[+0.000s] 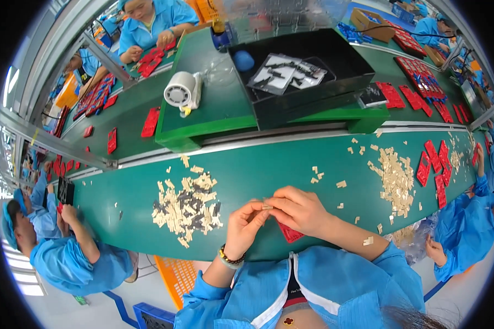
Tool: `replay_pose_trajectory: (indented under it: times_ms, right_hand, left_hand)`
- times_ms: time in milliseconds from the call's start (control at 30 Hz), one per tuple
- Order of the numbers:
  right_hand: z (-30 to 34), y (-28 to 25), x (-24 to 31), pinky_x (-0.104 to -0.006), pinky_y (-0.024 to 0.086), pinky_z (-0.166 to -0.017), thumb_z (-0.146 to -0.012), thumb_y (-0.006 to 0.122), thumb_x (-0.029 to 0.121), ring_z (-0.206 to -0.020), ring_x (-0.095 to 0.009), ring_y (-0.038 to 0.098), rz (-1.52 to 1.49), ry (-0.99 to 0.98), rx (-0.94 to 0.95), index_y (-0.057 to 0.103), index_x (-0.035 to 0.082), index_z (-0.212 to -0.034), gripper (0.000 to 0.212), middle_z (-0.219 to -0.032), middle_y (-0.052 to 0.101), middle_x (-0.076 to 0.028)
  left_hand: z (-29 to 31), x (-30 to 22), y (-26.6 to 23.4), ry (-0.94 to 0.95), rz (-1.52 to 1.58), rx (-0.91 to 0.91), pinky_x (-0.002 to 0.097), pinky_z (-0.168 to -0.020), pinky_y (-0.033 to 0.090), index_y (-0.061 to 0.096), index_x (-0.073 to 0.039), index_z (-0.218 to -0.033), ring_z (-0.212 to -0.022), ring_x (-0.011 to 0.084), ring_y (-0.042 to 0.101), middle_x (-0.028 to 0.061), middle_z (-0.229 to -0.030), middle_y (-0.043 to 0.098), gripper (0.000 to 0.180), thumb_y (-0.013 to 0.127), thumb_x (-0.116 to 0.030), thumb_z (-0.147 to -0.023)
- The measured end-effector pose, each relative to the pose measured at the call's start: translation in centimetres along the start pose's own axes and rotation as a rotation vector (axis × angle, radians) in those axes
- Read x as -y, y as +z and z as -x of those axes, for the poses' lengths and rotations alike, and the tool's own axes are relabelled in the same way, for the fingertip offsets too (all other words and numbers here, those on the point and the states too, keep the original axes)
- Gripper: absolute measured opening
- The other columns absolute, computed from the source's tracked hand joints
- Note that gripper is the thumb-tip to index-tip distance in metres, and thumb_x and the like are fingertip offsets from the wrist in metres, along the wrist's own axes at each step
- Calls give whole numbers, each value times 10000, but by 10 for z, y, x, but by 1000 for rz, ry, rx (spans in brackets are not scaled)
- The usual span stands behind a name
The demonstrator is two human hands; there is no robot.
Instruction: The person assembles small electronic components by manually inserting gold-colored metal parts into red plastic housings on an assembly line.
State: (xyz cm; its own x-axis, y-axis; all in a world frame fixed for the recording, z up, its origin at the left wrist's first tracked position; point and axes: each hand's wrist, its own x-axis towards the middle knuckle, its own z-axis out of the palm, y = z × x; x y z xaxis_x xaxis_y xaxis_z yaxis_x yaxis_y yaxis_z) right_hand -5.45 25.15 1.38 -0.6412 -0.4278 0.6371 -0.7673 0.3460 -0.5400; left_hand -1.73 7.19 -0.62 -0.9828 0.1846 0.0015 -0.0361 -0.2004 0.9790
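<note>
At the near edge of the green bench, my left hand and my right hand meet fingertip to fingertip. Both are closed in a pinch on a small cream-coloured piece, mostly covered by the fingers. Under my right hand lies a red plastic part, partly hidden. Left of my hands spreads a pile of cream pieces mixed with dark ones. A larger heap of cream pieces lies to the right. One stray cream piece rests on my right forearm.
Several red parts lie at the right. Beyond the bench stands a raised green platform with a white fan and a black tray. Co-workers sit close on the left and right. An orange basket stands below.
</note>
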Motion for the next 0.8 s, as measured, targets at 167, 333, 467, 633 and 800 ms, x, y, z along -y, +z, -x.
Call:
replay_pose_trajectory:
  times_ms: [167,333,467,633,800]
  right_hand:
    - [17,0,6,-273,512,-604,-819,662,21,-698,-174,626,-489,400,56,657,21,-946,127,-887,627,-81]
    - [29,-22,12,-280,524,-637,-839,647,18,-761,-195,656,-409,438,-17,652,3,-934,95,-889,657,-93]
    - [21,-25,15,-313,538,-621,-796,673,25,-748,-234,656,-91,230,25,644,29,-991,197,-885,651,-110]
    - [17,-23,1,-264,511,-579,-818,640,-11,-677,-172,646,-225,357,172,670,16,-982,169,-843,658,-97]
    - [22,-17,-6,-212,477,-523,-954,525,78,-605,-73,587,-853,887,107,646,-23,-975,159,-799,648,-46]
  left_hand:
    - [-3,-9,11,516,-562,-81,417,-998,365,697,-58,-852,-1141,286,510,110,-1228,585,115,740,-62,-745]
    - [-9,-13,26,419,-525,56,444,-1004,372,685,-60,-801,-1164,320,513,78,-1166,637,80,705,-22,-733]
    - [-16,-9,21,223,-424,80,405,-1002,391,672,-27,-805,-1181,309,503,79,-1146,640,60,663,16,-764]
    - [-16,-1,14,190,-371,76,421,-1035,366,677,-38,-796,-1235,307,473,77,-1180,637,55,670,0,-758]
    - [-23,1,20,335,-445,32,443,-1034,354,684,-58,-765,-1254,316,481,65,-1137,674,74,669,8,-735]
